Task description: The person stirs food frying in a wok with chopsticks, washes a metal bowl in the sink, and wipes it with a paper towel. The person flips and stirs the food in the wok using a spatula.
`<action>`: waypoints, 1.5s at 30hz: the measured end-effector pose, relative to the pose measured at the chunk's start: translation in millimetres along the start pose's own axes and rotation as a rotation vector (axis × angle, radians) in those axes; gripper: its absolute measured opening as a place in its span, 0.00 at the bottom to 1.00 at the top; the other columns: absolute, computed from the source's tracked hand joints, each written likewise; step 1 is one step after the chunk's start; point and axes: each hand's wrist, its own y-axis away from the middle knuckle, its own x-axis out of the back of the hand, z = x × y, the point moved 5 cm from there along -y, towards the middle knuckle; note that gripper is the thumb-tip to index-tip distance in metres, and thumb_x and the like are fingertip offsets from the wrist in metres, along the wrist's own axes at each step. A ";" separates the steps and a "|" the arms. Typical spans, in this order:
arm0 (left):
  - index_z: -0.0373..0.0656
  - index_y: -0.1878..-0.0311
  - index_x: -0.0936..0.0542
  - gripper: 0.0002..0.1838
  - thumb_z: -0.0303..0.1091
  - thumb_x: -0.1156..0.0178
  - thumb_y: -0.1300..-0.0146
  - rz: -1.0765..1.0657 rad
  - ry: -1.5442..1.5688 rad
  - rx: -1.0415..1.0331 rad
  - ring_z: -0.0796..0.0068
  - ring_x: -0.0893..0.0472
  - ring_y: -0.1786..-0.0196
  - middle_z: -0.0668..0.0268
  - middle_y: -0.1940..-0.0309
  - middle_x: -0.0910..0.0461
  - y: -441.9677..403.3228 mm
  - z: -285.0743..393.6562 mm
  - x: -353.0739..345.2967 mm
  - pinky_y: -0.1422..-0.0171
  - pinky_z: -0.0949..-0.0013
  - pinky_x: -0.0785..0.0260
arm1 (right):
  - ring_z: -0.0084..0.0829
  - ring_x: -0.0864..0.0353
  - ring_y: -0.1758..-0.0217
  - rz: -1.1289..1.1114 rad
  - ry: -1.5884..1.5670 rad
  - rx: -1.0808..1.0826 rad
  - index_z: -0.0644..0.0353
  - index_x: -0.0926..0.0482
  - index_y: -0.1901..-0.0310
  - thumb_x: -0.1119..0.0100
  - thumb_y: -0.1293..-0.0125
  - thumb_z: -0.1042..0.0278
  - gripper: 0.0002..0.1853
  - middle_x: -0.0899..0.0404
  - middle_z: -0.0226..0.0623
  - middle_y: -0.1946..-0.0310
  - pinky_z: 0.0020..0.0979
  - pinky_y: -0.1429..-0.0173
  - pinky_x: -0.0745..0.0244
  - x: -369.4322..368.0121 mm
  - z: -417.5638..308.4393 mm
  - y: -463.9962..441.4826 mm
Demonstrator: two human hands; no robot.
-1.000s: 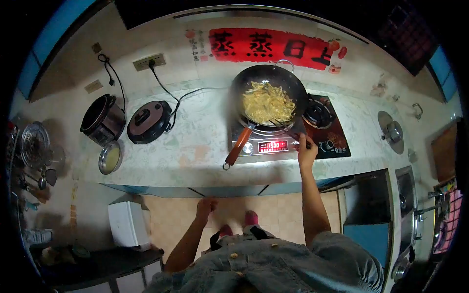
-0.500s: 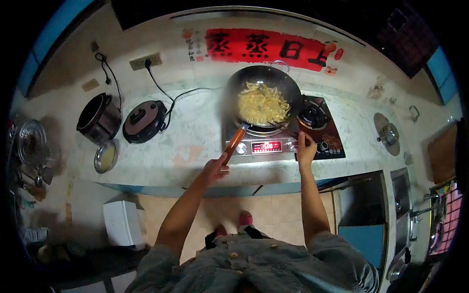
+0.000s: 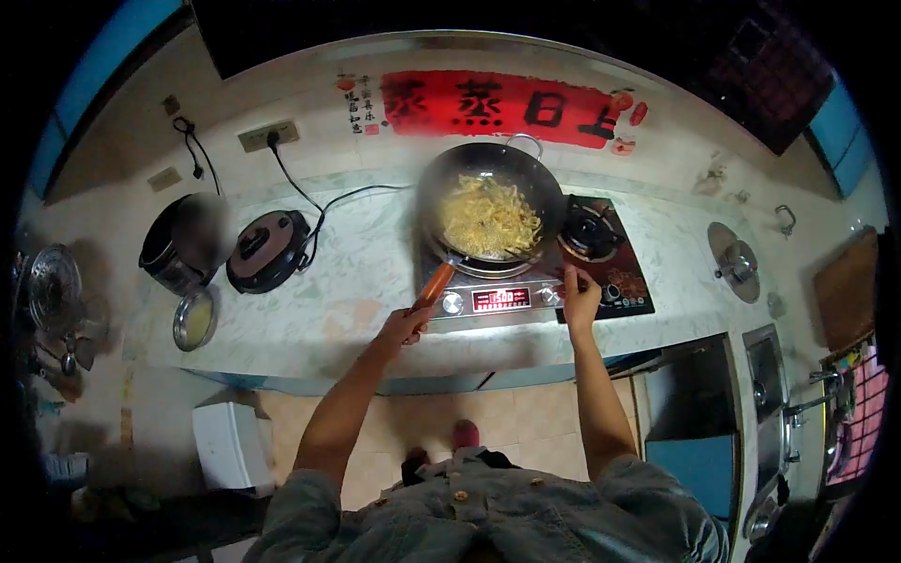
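Observation:
A black wok (image 3: 544, 192) stands on the cooker (image 3: 441, 305), whose lit red display reads 1500. Yellowish food in strips (image 3: 493, 218) lies in the wok. My left hand (image 3: 406, 326) is closed round the end of the wok's orange-brown wooden handle (image 3: 436, 284). To the right of the display, my right hand (image 3: 582, 291) is closed on thin dark chopsticks, which reach toward the food and are hard to make out against the wok.
A black burner (image 3: 588, 233) is right of the wok. To the left are a pot lid (image 3: 267, 251), a cooker pot (image 3: 169, 249) and a metal bowl (image 3: 194, 319). A round lid (image 3: 737, 263) and a sink (image 3: 770, 375) are at the right.
My left hand has come up from below the counter edge and taken hold of the wok handle. My right hand stays near the cooker's front. The whole view has shifted a little.

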 end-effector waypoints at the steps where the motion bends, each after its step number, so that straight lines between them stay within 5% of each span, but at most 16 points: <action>1: 0.45 0.74 0.28 0.14 0.46 0.41 0.48 0.042 -0.055 -0.014 0.89 0.40 0.87 0.75 0.84 0.33 7.1 8.6 2.2 0.87 0.83 0.49 | 0.23 0.25 0.82 -0.014 -0.040 -0.035 0.70 0.24 0.67 0.49 0.40 0.60 0.17 0.26 0.36 0.82 0.22 0.78 0.32 -1.0 3.5 -0.2; 14: 0.46 0.77 0.28 0.16 0.48 0.39 0.53 0.297 -0.301 -0.028 0.87 0.39 0.89 0.75 0.86 0.33 35.8 37.9 7.0 0.87 0.82 0.50 | 0.20 0.29 0.83 0.012 -0.219 -0.081 0.70 0.23 0.67 0.50 0.40 0.62 0.15 0.26 0.35 0.80 0.20 0.79 0.32 -10.1 26.5 0.7; 22: 0.43 0.83 0.28 0.20 0.51 0.40 0.54 0.356 -0.384 -0.050 0.83 0.36 0.89 0.72 0.89 0.31 50.2 49.7 -3.2 0.87 0.78 0.45 | 0.22 0.27 0.83 0.064 0.126 0.062 0.70 0.23 0.69 0.49 0.41 0.60 0.16 0.25 0.37 0.84 0.23 0.77 0.33 7.1 -0.4 -4.5; 38: 0.45 0.72 0.30 0.15 0.46 0.42 0.48 0.061 0.099 0.180 0.88 0.41 0.91 0.74 0.86 0.33 65.8 48.6 -37.3 0.91 0.84 0.53 | 0.23 0.27 0.81 0.138 0.197 0.178 0.69 0.23 0.68 0.49 0.41 0.60 0.16 0.25 0.39 0.83 0.25 0.75 0.34 22.4 -42.8 -11.4; 45: 0.46 0.72 0.32 0.14 0.47 0.46 0.45 -0.139 0.331 0.212 0.86 0.44 0.93 0.73 0.86 0.34 61.5 30.9 -52.8 0.92 0.82 0.53 | 0.23 0.25 0.81 0.088 0.062 0.070 0.71 0.25 0.68 0.51 0.40 0.60 0.18 0.25 0.39 0.83 0.23 0.78 0.33 20.2 -48.4 -12.0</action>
